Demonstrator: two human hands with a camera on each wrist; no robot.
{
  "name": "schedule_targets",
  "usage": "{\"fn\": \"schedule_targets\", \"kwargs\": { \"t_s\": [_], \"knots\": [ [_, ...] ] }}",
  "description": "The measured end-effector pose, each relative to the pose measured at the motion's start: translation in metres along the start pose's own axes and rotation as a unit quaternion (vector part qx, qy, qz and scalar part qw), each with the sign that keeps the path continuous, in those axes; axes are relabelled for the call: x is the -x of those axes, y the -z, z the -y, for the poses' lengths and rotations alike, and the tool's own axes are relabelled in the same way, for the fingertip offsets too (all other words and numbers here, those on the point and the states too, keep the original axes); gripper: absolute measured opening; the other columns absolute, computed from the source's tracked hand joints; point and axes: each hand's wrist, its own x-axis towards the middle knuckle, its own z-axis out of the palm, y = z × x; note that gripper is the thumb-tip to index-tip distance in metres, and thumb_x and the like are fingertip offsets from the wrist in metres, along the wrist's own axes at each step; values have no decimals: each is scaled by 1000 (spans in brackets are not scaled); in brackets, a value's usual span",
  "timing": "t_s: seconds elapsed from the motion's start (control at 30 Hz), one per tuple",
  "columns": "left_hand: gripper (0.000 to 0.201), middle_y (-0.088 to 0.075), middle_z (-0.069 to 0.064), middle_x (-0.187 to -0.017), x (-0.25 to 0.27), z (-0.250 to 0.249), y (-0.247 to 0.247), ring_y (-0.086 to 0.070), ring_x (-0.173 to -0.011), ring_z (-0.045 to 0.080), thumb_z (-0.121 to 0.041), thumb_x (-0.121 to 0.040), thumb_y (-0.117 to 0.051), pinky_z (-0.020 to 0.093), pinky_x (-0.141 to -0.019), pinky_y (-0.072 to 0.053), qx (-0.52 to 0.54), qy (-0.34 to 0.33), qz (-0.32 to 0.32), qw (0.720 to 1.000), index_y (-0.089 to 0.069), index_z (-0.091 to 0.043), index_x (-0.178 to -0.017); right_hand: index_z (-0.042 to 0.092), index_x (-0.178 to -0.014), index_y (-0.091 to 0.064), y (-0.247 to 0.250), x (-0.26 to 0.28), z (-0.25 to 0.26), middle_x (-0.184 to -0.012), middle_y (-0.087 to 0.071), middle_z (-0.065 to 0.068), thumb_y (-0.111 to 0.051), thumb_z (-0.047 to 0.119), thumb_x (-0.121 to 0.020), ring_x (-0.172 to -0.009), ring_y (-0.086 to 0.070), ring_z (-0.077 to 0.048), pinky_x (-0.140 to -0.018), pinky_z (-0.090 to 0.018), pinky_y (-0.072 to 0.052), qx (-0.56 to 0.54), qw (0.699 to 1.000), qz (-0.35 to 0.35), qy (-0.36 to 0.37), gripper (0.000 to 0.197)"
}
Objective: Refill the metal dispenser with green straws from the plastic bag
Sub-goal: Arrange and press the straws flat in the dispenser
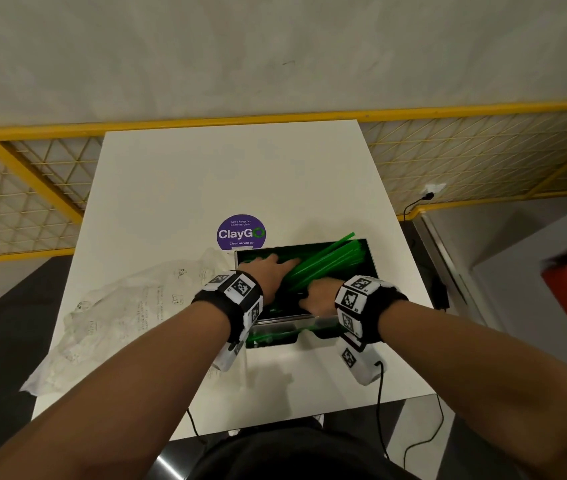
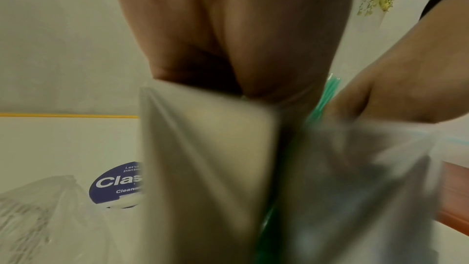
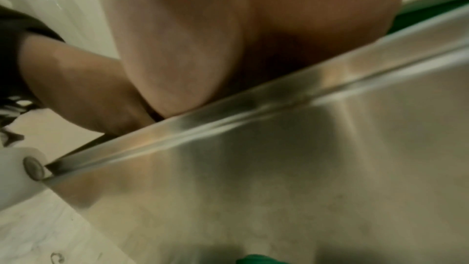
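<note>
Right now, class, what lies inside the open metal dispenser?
Inside the metal dispenser lie green straws, slanting, some tips poking past its far right corner. Both hands reach in: the left hand lies over them, the right hand covers their near ends. The bottom is hidden.

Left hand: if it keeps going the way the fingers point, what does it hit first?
The left hand lies on the green straws inside the metal dispenser; going on, it probably meets more straws, then the dispenser's far wall. Depth is unclear.
</note>
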Motion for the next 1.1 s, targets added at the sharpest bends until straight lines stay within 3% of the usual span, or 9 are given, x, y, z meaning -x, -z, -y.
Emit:
{"fn": "schedule_targets", "kwargs": {
  "t_s": [0.13,0.23,0.43,0.53,0.63,0.7,0.8,0.87,1.1],
  "knots": [
    [77,-42,14,-131,-2,1,0,-51,-116,38,-15,-89,-53,46,-91,-48,27,-11,-3,1000,-9,-35,-149,0,-122,-56,1,1,3,-122,-59,-20,-40,20,-98,-114,-55,-34,-95,-36,-43,28,999,13,9,35],
    [78,-44,15,-129,-3,2,2,-54,-114,38,-10,-88,-52,44,-92,-47,60,-17,1,998,-11,-32,-150,5,-123,-57,-2,-6,-3,-117,-62,-16,-40,25,-98,-113,-58,-33,-98,-41,-46,83,995,-12,60,36],
    [78,-45,15,-129,-2,3,0,-53,-115,38,-7,-88,-50,44,-95,-46,65,-21,3,998,-10,-34,-150,2,-126,-55,1,6,-5,-123,-60,-17,-40,22,-99,-117,-55,-33,-101,-38,-43,36,999,21,17,36],
    [79,-44,14,-129,-2,4,0,-52,-117,37,-7,-87,-50,45,-96,-46,67,-21,6,997,-10,-37,-149,1,-128,-54,6,7,-8,-132,-54,-19,-44,21,-97,-124,-50,-32,-104,-38,-39,159,984,11,76,38],
    [79,-46,14,-127,-3,5,-1,-52,-116,36,-8,-87,-50,44,-96,-46,72,-23,1,997,-11,-37,-149,-3,-125,-54,-3,5,-10,-132,-53,-20,-43,14,-97,-126,-48,-33,-110,-40,-32,108,988,34,102,34],
    [79,-46,15,-126,-3,5,-1,-52,-116,37,-8,-87,-50,44,-96,-46,71,-24,0,997,-12,-37,-149,-2,-119,-57,-5,7,-9,-125,-58,-20,-42,14,-97,-120,-52,-33,-108,-41,-35,27,997,54,51,31],
    [78,-44,14,-129,-3,4,-2,-51,-117,36,-9,-88,-50,45,-94,-47,54,-22,1,998,-11,-37,-149,-1,-117,-60,-3,8,-1,-117,-62,-20,-41,14,-98,-110,-57,-32,-105,-38,-38,-46,993,-30,105,30],
    [78,-42,13,-132,-2,3,-2,-47,-121,36,-10,-89,-51,46,-94,-46,40,-16,-5,999,-9,-39,-149,6,-123,-58,0,9,3,-122,-61,-16,-41,15,-98,-111,-56,-29,-101,-33,-36,-2,985,-104,136,31],
    [78,-38,12,-135,-1,3,0,-43,-123,36,-15,-90,-52,47,-97,-45,35,-24,2,999,-8,-41,-148,20,-130,-53,0,6,2,-133,-56,-8,-41,28,-97,-119,-53,-26,-107,-39,-37,58,981,-95,160,36]
  ]
}}
